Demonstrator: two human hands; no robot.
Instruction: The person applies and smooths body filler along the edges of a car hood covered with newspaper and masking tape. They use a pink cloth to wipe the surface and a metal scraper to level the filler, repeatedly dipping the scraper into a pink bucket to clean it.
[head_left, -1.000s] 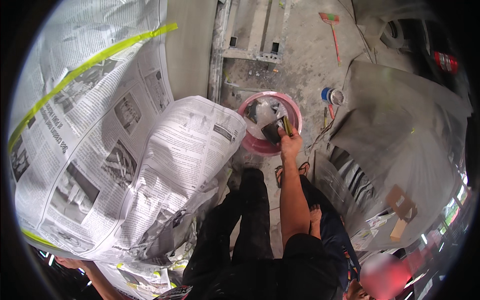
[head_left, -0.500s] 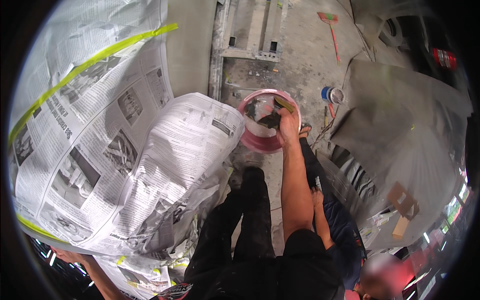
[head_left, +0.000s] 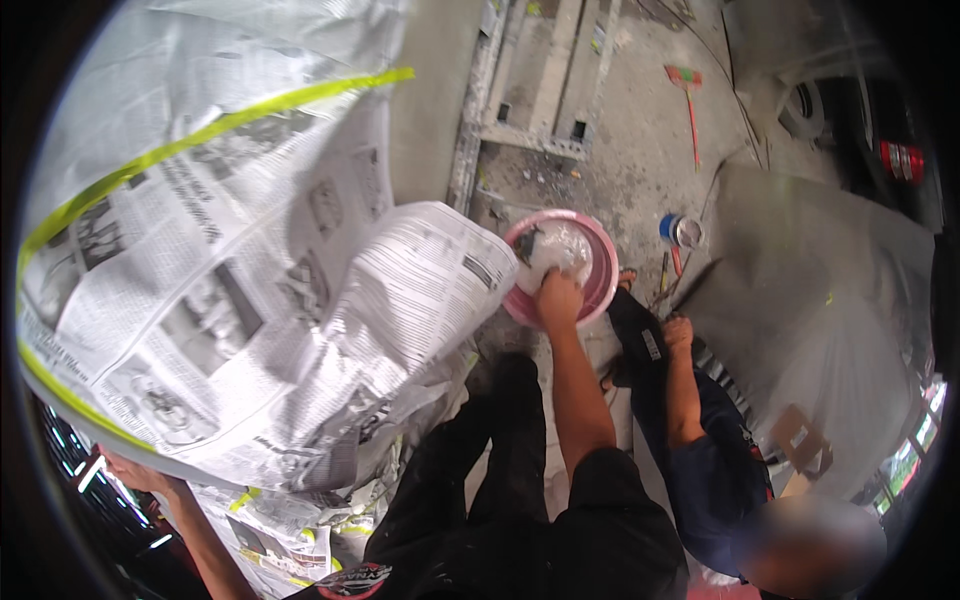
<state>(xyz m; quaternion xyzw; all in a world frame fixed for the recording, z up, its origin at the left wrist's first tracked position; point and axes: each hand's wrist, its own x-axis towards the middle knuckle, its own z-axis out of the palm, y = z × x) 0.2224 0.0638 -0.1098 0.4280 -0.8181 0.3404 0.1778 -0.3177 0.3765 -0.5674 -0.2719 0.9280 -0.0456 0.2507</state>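
Down in a pink basin point(head_left: 603, 262), my right hand point(head_left: 560, 298) bends its fingers into whitish, cloudy water point(head_left: 565, 245). The fingers look closed, but what they hold is hidden. A small dark piece point(head_left: 526, 246) shows at the basin's left side. At the far lower left, my left hand point(head_left: 135, 472) lies by the lower edge of a large panel covered in newspaper point(head_left: 240, 330), its fingers stretched out and partly out of sight. Yellow-green tape point(head_left: 230, 122) runs across the newspaper.
Close on my right is another person point(head_left: 700, 470), one hand near their knee. Beyond the basin stand a metal frame point(head_left: 545, 130), a blue-and-white can point(head_left: 682, 231) and a red-handled broom point(head_left: 692, 115). A grey cover point(head_left: 790, 270) drapes over something at right, with a cardboard box point(head_left: 800, 440).
My right hand has gone lower into the basin; the dark and olive-brown sheet it held is no longer plain to see. The view has shifted, and the other person has come further into it.
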